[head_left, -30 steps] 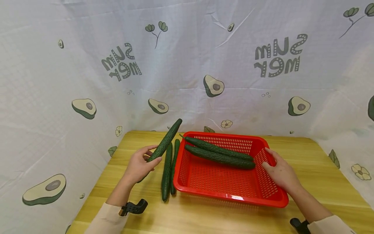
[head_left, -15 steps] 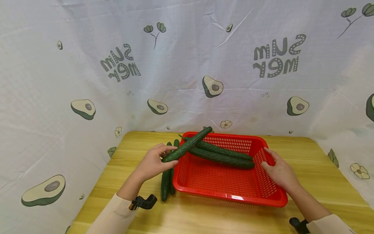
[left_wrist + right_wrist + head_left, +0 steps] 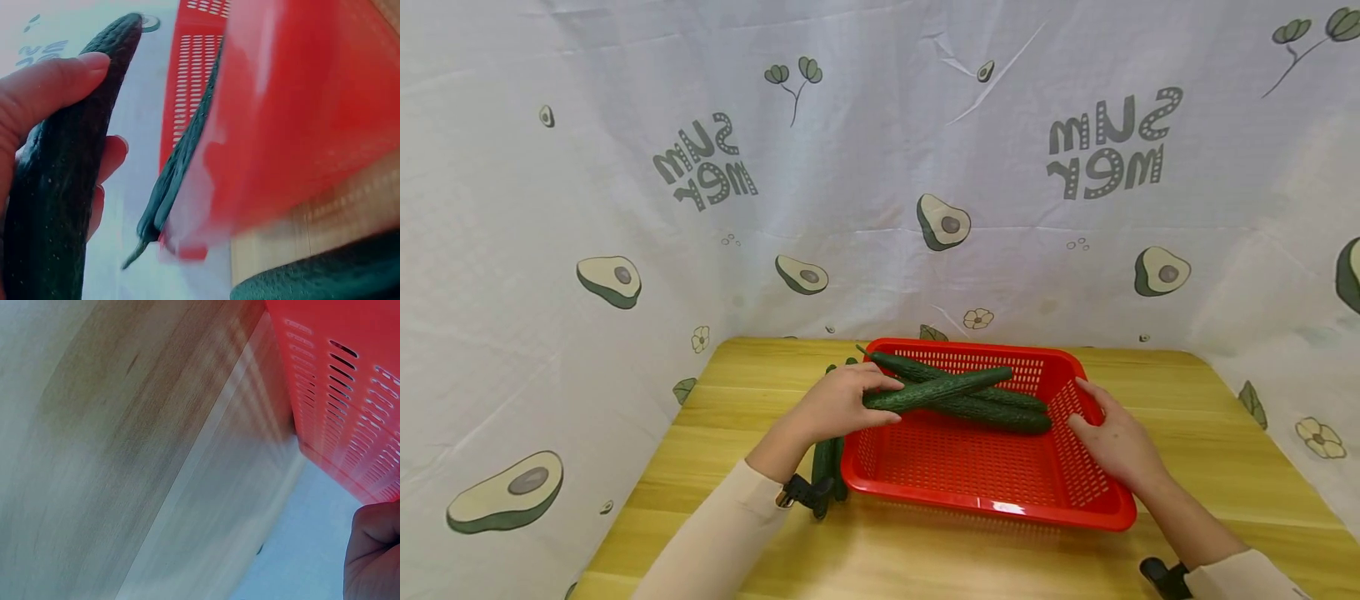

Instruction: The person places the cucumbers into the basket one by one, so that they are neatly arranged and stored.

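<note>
My left hand (image 3: 842,404) grips a dark green cucumber (image 3: 943,388) near its close end, holding it over the left side of the red plastic basket (image 3: 977,504). In the left wrist view the thumb and fingers wrap round this cucumber (image 3: 56,181). Two more cucumbers (image 3: 992,411) lie side by side in the basket, partly hidden beneath the held one; a stem pokes past the rim. My right hand (image 3: 1123,437) holds the basket's right rim, thumb inside. The right wrist view shows that hand (image 3: 375,550) at the edge of the slotted basket wall (image 3: 344,381).
Two cucumbers (image 3: 823,467) lie on the wooden table (image 3: 925,554) left of the basket, partly covered by the left hand and wrist strap. A white cloth (image 3: 865,167) printed with avocados hangs behind and at both sides.
My left hand has carried the cucumber rightward, from above the table to over the basket, tipping it closer to level. The right hand and basket have stayed in place.
</note>
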`<move>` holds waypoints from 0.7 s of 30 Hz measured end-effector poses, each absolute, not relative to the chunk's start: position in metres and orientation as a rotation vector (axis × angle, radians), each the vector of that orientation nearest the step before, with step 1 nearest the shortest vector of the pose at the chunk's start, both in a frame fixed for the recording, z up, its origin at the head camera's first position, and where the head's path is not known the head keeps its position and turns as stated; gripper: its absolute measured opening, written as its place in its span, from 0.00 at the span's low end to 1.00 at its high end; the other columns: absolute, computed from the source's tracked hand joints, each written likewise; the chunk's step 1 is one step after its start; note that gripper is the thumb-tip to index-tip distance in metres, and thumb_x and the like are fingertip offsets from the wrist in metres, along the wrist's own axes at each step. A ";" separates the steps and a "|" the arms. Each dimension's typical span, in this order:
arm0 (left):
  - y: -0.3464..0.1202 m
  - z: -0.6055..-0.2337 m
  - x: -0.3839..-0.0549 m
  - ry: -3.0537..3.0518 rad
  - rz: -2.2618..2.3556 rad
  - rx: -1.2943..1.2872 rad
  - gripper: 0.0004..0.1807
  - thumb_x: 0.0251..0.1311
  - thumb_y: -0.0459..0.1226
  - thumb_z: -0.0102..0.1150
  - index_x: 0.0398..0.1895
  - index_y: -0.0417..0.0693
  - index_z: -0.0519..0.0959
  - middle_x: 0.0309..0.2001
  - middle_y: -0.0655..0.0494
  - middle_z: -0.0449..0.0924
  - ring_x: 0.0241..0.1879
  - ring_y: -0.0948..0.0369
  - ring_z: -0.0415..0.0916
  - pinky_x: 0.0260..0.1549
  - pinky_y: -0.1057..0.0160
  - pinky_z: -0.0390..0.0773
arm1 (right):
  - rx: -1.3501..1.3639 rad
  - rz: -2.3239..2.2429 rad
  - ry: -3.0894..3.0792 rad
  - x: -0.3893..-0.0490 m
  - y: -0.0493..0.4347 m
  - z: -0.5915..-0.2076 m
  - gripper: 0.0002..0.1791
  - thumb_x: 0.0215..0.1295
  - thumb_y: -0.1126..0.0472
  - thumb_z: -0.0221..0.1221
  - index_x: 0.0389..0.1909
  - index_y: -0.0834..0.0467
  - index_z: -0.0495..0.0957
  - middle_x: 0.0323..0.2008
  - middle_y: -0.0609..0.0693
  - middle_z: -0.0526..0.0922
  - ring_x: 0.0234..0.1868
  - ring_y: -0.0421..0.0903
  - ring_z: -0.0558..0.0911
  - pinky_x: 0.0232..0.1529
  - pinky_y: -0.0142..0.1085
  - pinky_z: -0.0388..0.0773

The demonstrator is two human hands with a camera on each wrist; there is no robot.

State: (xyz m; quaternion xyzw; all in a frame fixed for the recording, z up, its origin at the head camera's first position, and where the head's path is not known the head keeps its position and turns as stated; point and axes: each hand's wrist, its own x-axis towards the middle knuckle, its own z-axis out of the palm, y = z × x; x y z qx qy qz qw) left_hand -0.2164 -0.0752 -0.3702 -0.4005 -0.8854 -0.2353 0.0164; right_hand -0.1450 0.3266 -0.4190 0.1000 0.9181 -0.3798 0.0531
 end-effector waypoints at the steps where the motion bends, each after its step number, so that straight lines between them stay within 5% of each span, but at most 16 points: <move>1: -0.071 -0.369 -0.218 -2.760 -0.687 -1.281 0.22 0.62 0.45 0.75 0.59 0.51 0.87 0.49 0.57 0.86 0.44 0.61 0.80 0.44 0.63 0.81 | 0.303 -1.150 2.793 -0.145 0.326 -0.419 0.40 0.80 0.53 0.47 0.85 0.57 0.42 0.64 0.78 0.69 0.33 0.50 0.84 0.30 0.42 0.86; 7: -0.052 -0.362 -0.228 -2.813 -0.521 -1.394 0.23 0.64 0.47 0.73 0.60 0.52 0.86 0.54 0.57 0.87 0.53 0.58 0.83 0.55 0.58 0.83 | 0.309 -1.156 2.781 -0.145 0.326 -0.419 0.40 0.80 0.52 0.47 0.86 0.57 0.41 0.63 0.78 0.69 0.34 0.50 0.83 0.31 0.42 0.86; 21: -0.022 -0.344 -0.237 -2.898 -0.369 -1.482 0.21 0.64 0.49 0.73 0.59 0.57 0.87 0.60 0.60 0.86 0.63 0.61 0.80 0.64 0.59 0.78 | 0.306 -1.159 2.793 -0.145 0.327 -0.419 0.40 0.80 0.53 0.47 0.86 0.56 0.42 0.64 0.78 0.69 0.32 0.49 0.83 0.30 0.42 0.86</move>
